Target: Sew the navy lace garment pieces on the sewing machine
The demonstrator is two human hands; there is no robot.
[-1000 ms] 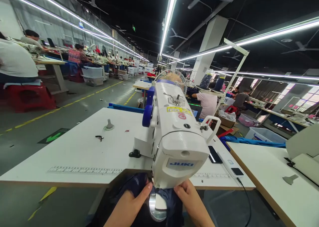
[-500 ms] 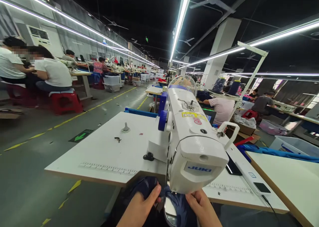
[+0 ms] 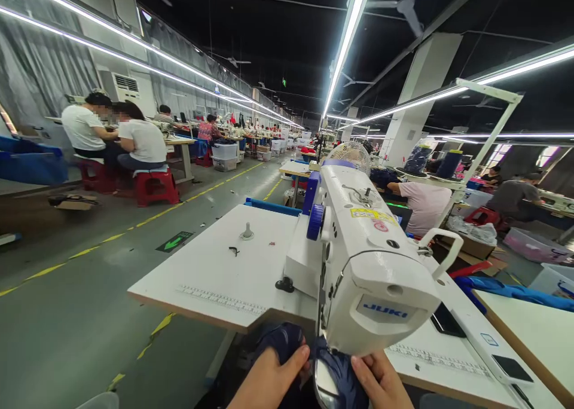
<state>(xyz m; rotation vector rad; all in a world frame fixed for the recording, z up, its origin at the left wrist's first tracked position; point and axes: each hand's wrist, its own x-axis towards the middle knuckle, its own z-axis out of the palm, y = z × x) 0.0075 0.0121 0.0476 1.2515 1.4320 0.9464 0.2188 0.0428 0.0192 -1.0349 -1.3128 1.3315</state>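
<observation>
A white JUKI sewing machine [image 3: 368, 259] stands on a white work table [image 3: 224, 265]. Dark blue fabric [image 3: 287, 340] is bunched under the machine's head at the table's near edge. My left hand [image 3: 273, 379] rests on that fabric left of the needle area, thumb stretched toward the machine. Just right of the metal arm [image 3: 323, 382], my right hand [image 3: 381, 382] has its fingers curled on the fabric. Both hands are cut off by the bottom edge of the frame.
A small black clip [image 3: 233, 250] and a thread stand base [image 3: 246, 234] lie on the table. A phone [image 3: 445, 320] lies right of the machine. Seated workers [image 3: 134, 143] are across a yellow-lined aisle [image 3: 112, 238]; another person [image 3: 421, 203] sits behind the machine.
The view has swung left, so the machine and table sit further right and lower in frame. My hands have stayed on the dark fabric under the machine head.
</observation>
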